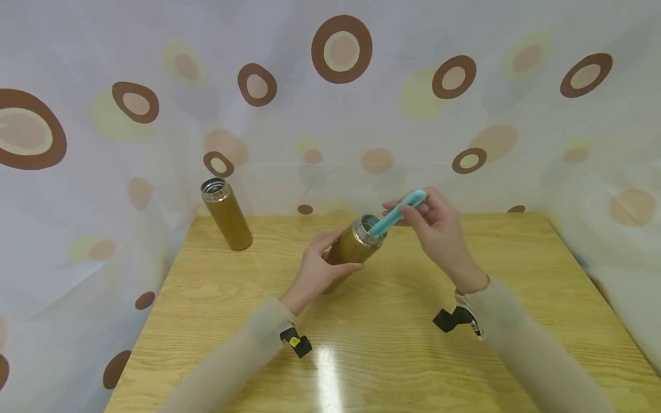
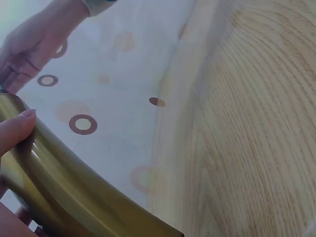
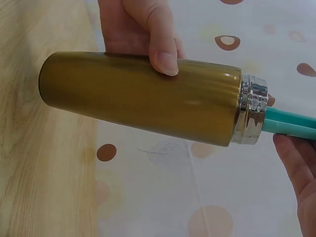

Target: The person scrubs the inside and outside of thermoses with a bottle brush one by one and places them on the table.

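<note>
My left hand (image 1: pixel 322 265) grips a gold thermos bottle (image 3: pixel 143 98) around its body, holding it tilted with its mouth up and to the right. The bottle's steel neck (image 3: pixel 252 109) has no lid on it. A long teal handle (image 1: pixel 395 217) runs into the mouth, and whatever is at its lower end is hidden inside. My right hand (image 1: pixel 436 226) pinches this handle near its rounded upper end, between thumb and fingers. In the left wrist view the gold body (image 2: pixel 74 182) fills the lower left, with the left thumb lying across it.
A second gold thermos bottle (image 1: pixel 227 215), also without a lid, stands upright at the back left of the wooden table (image 1: pixel 248 344). A pale sheet with brown and yellow circles (image 1: pixel 289 132) hangs behind the table and down its sides.
</note>
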### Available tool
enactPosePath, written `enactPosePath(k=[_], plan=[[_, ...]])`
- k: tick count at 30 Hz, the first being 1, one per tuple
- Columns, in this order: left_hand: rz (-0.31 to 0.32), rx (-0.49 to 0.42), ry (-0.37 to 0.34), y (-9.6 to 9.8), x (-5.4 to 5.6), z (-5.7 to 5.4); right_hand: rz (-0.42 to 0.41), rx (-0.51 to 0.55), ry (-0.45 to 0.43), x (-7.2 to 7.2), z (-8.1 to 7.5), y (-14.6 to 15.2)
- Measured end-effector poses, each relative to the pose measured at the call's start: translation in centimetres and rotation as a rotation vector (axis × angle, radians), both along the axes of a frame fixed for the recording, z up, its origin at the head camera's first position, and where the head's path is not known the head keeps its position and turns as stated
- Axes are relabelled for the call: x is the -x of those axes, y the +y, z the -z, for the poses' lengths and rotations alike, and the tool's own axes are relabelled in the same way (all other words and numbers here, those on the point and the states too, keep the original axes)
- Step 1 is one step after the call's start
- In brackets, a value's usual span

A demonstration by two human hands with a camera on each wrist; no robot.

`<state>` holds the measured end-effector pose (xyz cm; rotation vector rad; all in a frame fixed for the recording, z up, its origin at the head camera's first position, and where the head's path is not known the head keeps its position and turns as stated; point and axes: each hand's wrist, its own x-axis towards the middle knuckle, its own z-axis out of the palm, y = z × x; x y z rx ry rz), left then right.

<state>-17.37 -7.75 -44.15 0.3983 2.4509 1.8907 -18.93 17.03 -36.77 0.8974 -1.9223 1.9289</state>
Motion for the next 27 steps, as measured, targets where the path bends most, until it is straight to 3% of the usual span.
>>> enactPosePath(k=[8, 15, 20, 27], plan=[[0.020, 0.043, -0.014, -0.3, -0.2, 0.1, -0.045, 0.079, -0.055, -0.1, 0.3, 1.0], [0.024, 0.078, -0.009, -0.6, -0.3, 0.3, 0.046, 0.141, -0.040, -0.3, -1.0, 2.8], [0.013, 0.092, -0.001, -0.7, -0.4, 0.3, 0.057, 0.188, -0.040, -0.4, -1.7, 3.5], [0.008, 0.102, 0.010, -0.5, -0.4, 0.2, 0.055, 0.146, -0.076, -0.7, -0.6, 2.6]])
